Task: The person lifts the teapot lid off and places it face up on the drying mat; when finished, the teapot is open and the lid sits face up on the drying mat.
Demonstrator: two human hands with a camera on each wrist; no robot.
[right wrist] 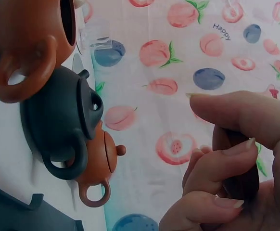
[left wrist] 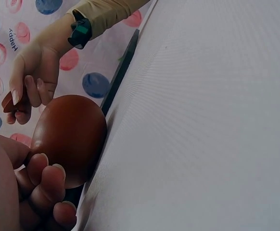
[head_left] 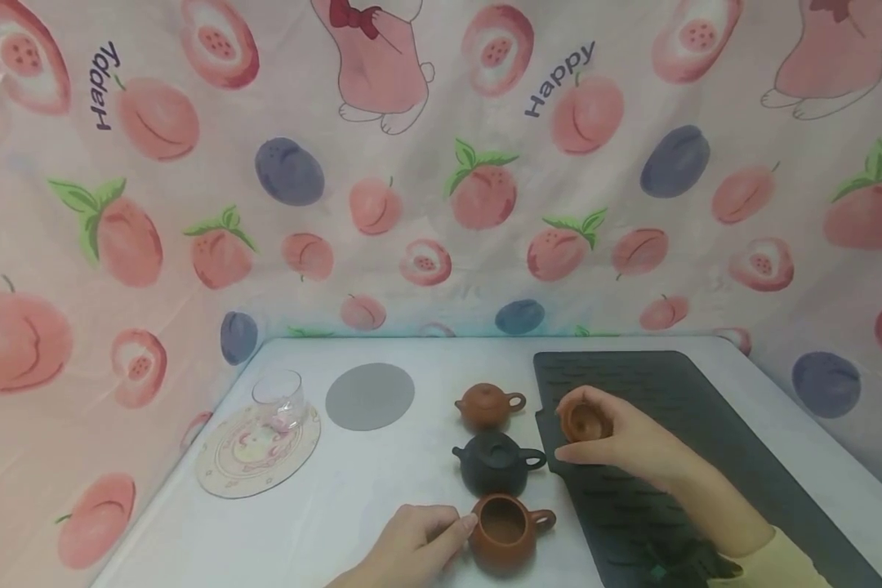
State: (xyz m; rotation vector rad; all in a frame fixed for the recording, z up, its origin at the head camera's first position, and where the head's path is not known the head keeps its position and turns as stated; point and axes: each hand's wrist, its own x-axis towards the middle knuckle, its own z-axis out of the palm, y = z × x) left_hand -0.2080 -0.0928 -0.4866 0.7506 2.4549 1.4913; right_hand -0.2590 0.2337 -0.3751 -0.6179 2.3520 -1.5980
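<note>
Near the front of the table stands an uncovered reddish-brown clay teapot (head_left: 505, 555), its handle to the right. My left hand (head_left: 420, 541) pinches it on the left at the spout, which the fingers hide. Over the left edge of the dark tray (head_left: 632, 506), my right hand (head_left: 625, 437) grips a small round brown clay lid (head_left: 585, 423) between thumb and fingers. The right wrist view shows that lid (right wrist: 238, 163) edge-on and partly covered by the fingers. Just behind the uncovered pot sits a black teapot (head_left: 494, 467) with its lid on.
A smaller lidded brown teapot (head_left: 485, 408) stands behind the black one. Further left lie a grey round mat (head_left: 371, 398) and a patterned plate or mat (head_left: 220, 478) with a clear glass (head_left: 279, 390) on it. Fruit-printed cloth (head_left: 426, 196) hangs behind the table.
</note>
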